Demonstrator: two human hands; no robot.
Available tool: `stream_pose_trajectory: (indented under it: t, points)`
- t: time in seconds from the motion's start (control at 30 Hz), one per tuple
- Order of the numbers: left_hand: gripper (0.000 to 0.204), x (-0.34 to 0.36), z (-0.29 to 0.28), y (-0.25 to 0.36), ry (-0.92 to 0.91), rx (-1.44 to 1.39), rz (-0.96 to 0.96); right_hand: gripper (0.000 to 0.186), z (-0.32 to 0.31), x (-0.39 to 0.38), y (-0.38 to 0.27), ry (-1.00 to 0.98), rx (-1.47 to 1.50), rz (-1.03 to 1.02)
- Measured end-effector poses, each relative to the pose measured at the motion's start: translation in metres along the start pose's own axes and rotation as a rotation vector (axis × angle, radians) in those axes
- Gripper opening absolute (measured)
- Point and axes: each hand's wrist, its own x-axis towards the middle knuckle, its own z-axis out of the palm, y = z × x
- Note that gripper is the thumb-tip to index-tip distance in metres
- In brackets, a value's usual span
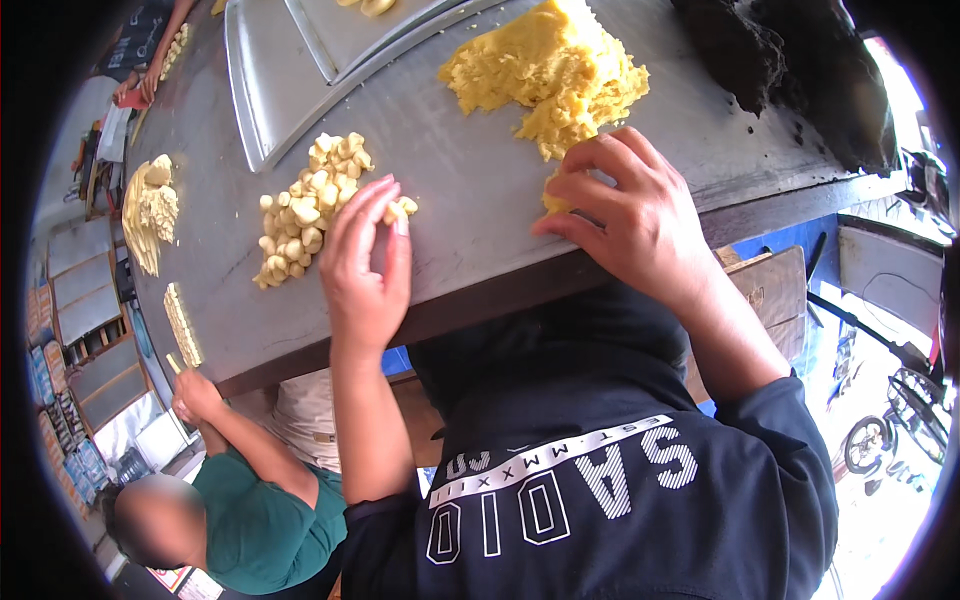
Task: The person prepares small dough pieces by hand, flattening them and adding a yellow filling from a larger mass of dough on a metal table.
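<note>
My left hand (370,255) is at the right edge of a pile of small pale dough pieces (300,215), fingers curved around a piece (403,208) at the thumb and fingertips. My right hand (620,210) curls over a small yellow dough piece (553,196), partly hidden by its fingers. Just beyond it sits a large crumbly yellow dough mound (535,70). All rest on a grey metal table (470,200).
Metal trays (270,90) lie beyond, dark material (820,80) at right, pale dough (150,210) and small strips (183,325) at left. A co-worker in green (250,510) works lower left; another person's arms (155,65) show upper left. A bicycle (890,420) stands right.
</note>
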Motion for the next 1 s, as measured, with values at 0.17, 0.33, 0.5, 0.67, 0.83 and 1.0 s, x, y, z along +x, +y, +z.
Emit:
stream_pose_trajectory:
  t: [0.17,0.33,0.5,0.67,0.83,1.0]
  points:
    - [0.032,-0.007,0.009,0.001,0.110,0.163,0.019,0.033,0.004,0.003,-0.004,0.066,0.007,-0.016]
    - [0.040,-0.005,0.007,0.024,0.047,-0.739,-0.352,0.034,0.007,0.016,-0.026,0.112,0.084,-0.065]
    - [0.033,-0.011,0.009,0.034,0.041,-0.777,-0.381,0.018,0.037,0.046,-0.048,0.104,0.113,-0.146]
    - [0.026,-0.015,-0.016,0.006,0.537,-1.122,-0.537,0.034,0.031,0.074,-0.061,0.206,0.134,-0.055]
    - [0.018,-0.035,-0.015,-0.001,0.501,-1.093,-0.594,0.024,0.059,0.077,-0.058,0.084,-0.096,-0.205]
    - [0.022,-0.044,-0.001,0.018,0.121,-0.810,-0.543,0.028,-0.005,0.021,-0.027,-0.019,-0.135,0.052]
